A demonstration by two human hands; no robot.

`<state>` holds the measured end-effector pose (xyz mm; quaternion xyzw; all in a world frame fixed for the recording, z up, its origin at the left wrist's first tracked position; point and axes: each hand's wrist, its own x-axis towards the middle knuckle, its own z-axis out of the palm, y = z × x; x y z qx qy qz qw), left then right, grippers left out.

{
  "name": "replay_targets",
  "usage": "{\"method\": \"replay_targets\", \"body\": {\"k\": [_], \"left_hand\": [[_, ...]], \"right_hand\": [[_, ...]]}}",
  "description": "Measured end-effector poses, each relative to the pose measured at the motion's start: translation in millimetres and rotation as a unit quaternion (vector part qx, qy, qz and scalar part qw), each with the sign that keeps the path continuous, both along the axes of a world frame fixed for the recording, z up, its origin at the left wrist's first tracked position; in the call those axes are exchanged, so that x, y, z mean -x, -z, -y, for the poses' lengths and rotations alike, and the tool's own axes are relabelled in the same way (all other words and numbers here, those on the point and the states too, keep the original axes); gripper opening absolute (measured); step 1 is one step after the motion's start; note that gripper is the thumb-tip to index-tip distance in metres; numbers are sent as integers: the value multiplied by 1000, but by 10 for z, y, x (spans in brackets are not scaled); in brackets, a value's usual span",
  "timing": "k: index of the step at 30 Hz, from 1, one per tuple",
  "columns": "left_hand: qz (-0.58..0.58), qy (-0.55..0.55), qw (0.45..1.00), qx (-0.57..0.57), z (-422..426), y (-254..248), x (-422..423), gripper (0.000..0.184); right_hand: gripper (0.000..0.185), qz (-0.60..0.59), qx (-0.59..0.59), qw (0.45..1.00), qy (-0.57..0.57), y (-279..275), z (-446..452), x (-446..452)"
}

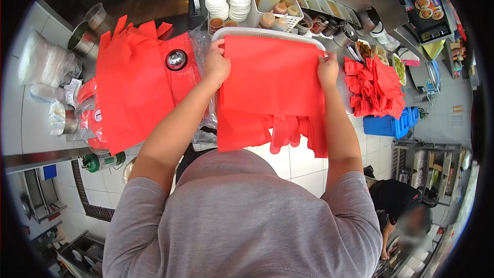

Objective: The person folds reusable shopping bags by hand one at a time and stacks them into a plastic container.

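Note:
A red fabric bag (272, 72) lies flat in front of me, its cut handle strips toward my body. My left hand (218, 66) is closed on its upper left edge, fingertips curled over the border. On the opposite side, my right hand (328, 69) pinches the bag near its upper right corner. Under the bag, the rim of a white tray (247, 30) shows along the far side. More red bags (135, 77) are piled to the left, and a silver call bell (176, 59) rests beside that pile on red fabric in clear plastic.
A bunch of folded red bags (374, 86) sits at right above a blue bin (381, 125). Behind the tray stand stacked white cups (240, 4) and a white basket (293, 21) of sauce bottles. A co-worker (396, 198) bends over at lower right.

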<state>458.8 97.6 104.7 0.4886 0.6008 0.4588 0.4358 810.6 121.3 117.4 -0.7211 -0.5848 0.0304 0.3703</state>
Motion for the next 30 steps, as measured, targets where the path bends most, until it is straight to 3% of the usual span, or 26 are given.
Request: {"method": "replay_targets", "body": {"k": [2,3,4,5,7,9,10,11,13,18,21,23,24,26,27,29,30], "left_hand": [[-10,-39,999,-14,47,-87,-35,53],[-136,-70,976,-153,169,-270,-66,56],[-260,-96,918,-285,267,-385,-110,60],[-264,-98,916,-286,341,-387,-182,60],[-456,189,828,-266,441,-348,-357,70],[-495,198,814,-231,375,-234,-510,76],[-529,208,799,-195,321,-157,-551,83],[-532,208,797,-197,272,-62,-553,83],[-557,203,804,-48,167,83,-544,93],[-550,233,802,-19,121,251,-470,99],[-540,229,810,1,157,43,-390,95],[-320,232,909,-131,136,-28,-229,75],[-327,221,910,-129,229,-236,-5,75],[-274,33,902,-332,586,-803,663,45],[-312,-72,880,-350,687,-826,1106,32],[-402,-230,828,-316,866,-523,2212,33],[-441,-320,805,-236,996,-228,2759,40]], "right_hand": [[50,98,-87,991,9,-197,165,281],[51,122,-92,987,-56,-170,238,343],[52,145,-99,978,-117,-125,302,400],[56,150,-57,973,-166,28,391,467],[60,153,-18,964,-215,221,480,597],[72,287,109,937,-167,254,464,671],[78,293,156,929,-163,252,345,635],[78,291,154,930,-162,274,263,585],[77,346,155,912,-158,338,125,485],[80,339,173,907,-179,546,86,422],[81,333,205,902,-182,483,83,464],[79,308,250,897,-195,321,69,496],[79,307,243,897,-206,225,70,529],[64,277,173,930,-169,11,58,677],[64,275,170,929,-178,-132,33,854],[44,81,-28,959,-271,-501,77,1366],[32,29,-77,941,-327,-775,227,1805]]}}
